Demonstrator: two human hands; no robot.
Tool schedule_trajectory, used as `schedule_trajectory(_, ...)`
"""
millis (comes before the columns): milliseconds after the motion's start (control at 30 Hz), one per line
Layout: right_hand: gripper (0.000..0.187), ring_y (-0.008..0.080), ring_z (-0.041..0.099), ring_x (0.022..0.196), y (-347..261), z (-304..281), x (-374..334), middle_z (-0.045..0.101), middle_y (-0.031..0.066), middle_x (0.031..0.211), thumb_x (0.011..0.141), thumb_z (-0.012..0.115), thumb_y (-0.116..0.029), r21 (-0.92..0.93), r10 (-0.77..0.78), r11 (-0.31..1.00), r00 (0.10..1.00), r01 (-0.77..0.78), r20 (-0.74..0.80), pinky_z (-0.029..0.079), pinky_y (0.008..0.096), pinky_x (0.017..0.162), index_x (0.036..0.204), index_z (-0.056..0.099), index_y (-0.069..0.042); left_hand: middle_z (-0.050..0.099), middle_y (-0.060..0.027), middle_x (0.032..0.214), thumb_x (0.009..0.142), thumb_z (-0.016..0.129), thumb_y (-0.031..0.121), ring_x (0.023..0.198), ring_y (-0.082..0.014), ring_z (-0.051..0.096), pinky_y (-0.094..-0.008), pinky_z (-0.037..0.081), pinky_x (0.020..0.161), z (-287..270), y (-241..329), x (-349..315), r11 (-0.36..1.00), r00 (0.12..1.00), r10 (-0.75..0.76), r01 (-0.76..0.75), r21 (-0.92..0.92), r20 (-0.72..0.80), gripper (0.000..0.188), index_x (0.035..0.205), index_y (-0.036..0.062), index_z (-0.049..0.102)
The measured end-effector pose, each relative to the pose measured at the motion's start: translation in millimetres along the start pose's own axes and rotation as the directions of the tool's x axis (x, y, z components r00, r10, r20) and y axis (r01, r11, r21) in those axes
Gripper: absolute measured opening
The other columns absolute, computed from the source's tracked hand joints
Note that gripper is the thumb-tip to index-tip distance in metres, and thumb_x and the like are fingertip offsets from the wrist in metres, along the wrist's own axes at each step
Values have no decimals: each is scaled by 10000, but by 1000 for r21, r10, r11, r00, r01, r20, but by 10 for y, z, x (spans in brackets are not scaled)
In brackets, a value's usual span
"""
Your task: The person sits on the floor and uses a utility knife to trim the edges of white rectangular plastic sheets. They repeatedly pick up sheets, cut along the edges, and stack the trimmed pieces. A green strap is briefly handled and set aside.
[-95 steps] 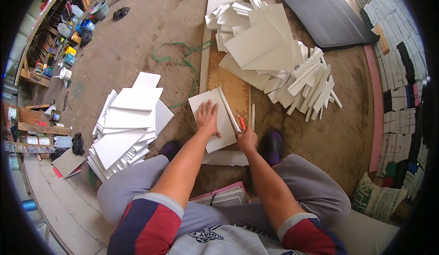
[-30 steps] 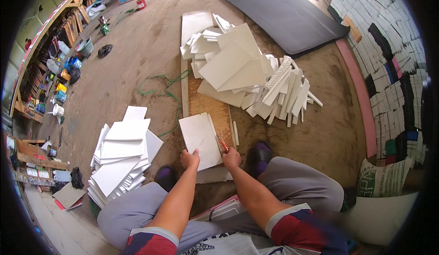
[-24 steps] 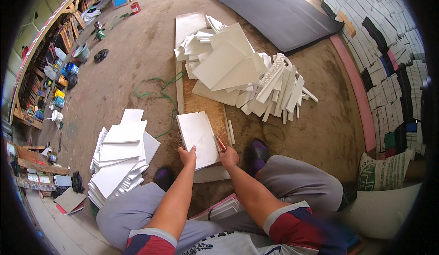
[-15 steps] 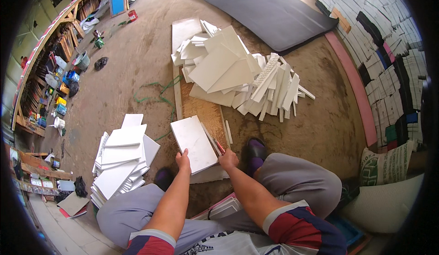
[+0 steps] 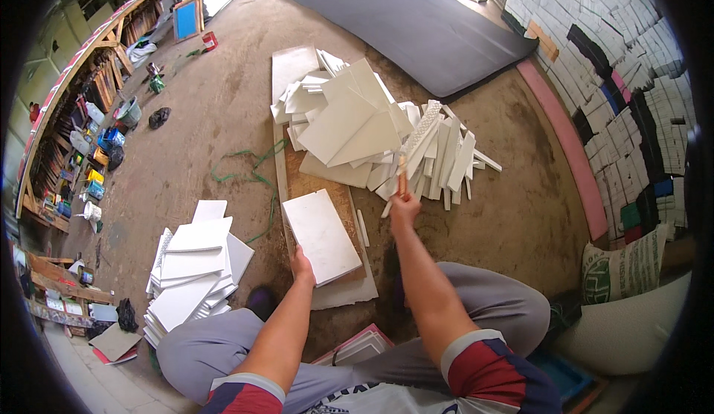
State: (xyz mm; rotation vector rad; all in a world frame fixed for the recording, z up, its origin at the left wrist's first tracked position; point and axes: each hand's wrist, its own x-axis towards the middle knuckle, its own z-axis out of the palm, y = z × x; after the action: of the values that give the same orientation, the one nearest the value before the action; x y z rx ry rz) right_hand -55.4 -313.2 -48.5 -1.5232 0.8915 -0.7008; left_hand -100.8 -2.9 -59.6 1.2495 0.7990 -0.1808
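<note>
Well, white board: rectangular, faintly smudged, its lower edge showing some thickness; it sits aslant over the brown wooden plank, and my feed won't tell me whether it lies flat or is slightly raised.
Left hand: closed on the board's lower left edge, thumb in sight, other fingers mostly hidden from me.
Right hand: fingers curled around a slim reddish item, apart from the board and near the loose strips; blur keeps me from making out its kind.
Offcut pile: white sheets and strips, covering the plank's far part.
White stack: to the left, lower sheets largely covered.
Left shoe: dark, half hidden behind the knee.
Shelving: cut off at left by my fisheye's black rim.
</note>
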Motion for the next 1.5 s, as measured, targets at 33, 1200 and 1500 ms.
schedule_trajectory(33, 178, 127, 546, 615, 128, -241, 425, 604, -8, 739, 829, 778, -119, 3, 9, 1000, 997, -9, -75, 448, 335, 558, 885, 638, -25, 638, -209, 1331, 1051, 516, 369, 1198, -300, 621, -404, 467, 1046, 210, 46, -237, 997, 998, -51, 50, 54, 23, 557, 1351, -98, 565)
schedule_trajectory(1200, 271, 91, 410, 451, -627, 1580, -2305, 478, -32, 612, 921, 770, -190, -263, 377, 915, 418, -306, 826, 308, 293, 422, 761, 564, -120, 701, -126, 1160, 833, 853, 285, 1065, -207, 638, -367, 483, 954, -1502, 1393, 244, 928, 923, 372, -371, 33, -92, 566, 1243, -21, 610)
schedule_trajectory(1500, 283, 96, 426, 463, -919, 2102, -3067, 492, -26, 643, 968, 715, -232, -165, 248, 954, 353, -250, 902, 331, 299, 437, 777, 541, -116, 708, -117, 1008, 922, 756, 328, 932, -203, 630, -371, 494, 835, -2226, 2068, 96, 928, 879, 370, -340, 149, -300, 431, 1136, -33, 656)
